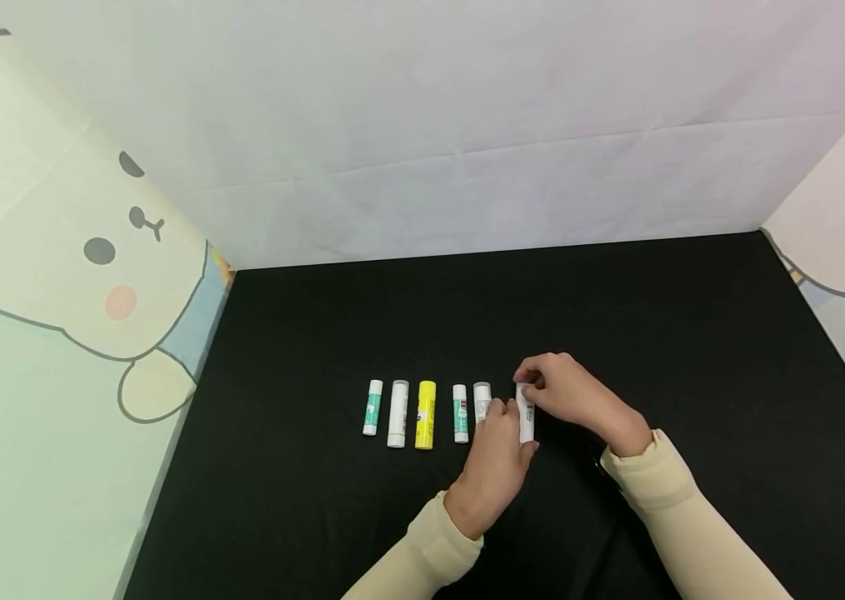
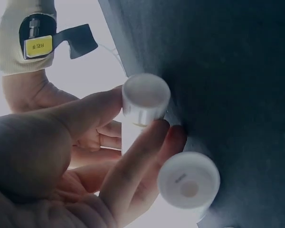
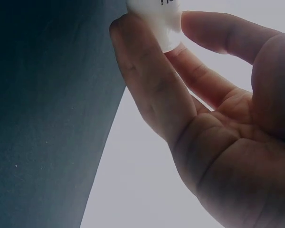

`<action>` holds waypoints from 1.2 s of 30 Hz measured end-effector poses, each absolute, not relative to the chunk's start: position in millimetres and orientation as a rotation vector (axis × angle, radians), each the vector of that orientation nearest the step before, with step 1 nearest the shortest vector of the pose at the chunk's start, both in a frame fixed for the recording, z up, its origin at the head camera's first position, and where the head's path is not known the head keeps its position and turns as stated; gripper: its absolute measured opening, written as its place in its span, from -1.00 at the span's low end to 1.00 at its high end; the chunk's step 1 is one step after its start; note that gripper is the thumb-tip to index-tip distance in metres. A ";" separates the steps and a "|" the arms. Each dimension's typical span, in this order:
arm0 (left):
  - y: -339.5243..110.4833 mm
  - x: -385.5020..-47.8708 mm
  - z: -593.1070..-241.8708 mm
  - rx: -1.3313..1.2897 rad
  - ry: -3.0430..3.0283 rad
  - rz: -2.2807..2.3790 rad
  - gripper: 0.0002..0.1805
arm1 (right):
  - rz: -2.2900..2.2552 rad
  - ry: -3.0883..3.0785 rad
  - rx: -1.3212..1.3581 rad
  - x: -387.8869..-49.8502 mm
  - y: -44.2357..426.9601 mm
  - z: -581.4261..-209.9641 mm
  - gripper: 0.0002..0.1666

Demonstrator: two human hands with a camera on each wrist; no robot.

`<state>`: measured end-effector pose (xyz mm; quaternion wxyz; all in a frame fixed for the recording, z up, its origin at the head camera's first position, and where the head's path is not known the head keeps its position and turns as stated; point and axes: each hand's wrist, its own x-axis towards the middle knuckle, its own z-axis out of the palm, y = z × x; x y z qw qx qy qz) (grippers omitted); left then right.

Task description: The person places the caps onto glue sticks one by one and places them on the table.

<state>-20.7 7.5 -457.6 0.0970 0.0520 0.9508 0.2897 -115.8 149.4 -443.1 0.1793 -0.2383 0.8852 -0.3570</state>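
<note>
At the right end of a row lies a white glue stick [image 1: 526, 419]. My left hand [image 1: 493, 462] pinches its near end between thumb and fingers, as the left wrist view shows on the tube's round end [image 2: 146, 92]. The far end of the same tube is pinched by my right hand [image 1: 571, 393]; in the right wrist view the fingers hold a white ribbed end [image 3: 156, 19]. Just left of the held tube, another white glue stick [image 1: 482, 393] is partly covered by my left hand. Its hollow-looking end [image 2: 189, 183] sits beside my left fingers.
Further left on the black tabletop [image 1: 302, 333] lie a small green-and-white glue stick [image 1: 460, 414], a yellow glue stick [image 1: 426, 417], a white glue stick [image 1: 397, 415] and another green-and-white one [image 1: 372, 408]. A pale cloth wall [image 1: 467, 192] stands behind.
</note>
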 end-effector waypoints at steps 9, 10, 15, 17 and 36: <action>9.9 -21.2 -458.3 0.110 2.817 0.832 -0.38 | -0.990 2.512 -0.674 -113.7 144.0 -447.1 -0.82; 10.2 -21.1 -458.4 0.107 2.819 0.831 -0.39 | -0.991 2.512 -0.673 -113.5 143.7 -447.6 -0.83; 11.9 -20.7 -458.7 0.091 2.824 0.841 -0.48 | -0.984 2.515 -0.668 -112.6 142.1 -450.8 -0.82; 12.7 -20.7 -458.5 0.085 2.828 0.838 -0.53 | -0.978 2.515 -0.664 -112.2 141.1 -452.0 -0.80; 13.3 -22.8 -460.2 0.098 2.852 0.798 -0.68 | -0.887 2.572 -0.679 -110.4 134.2 -455.5 -0.79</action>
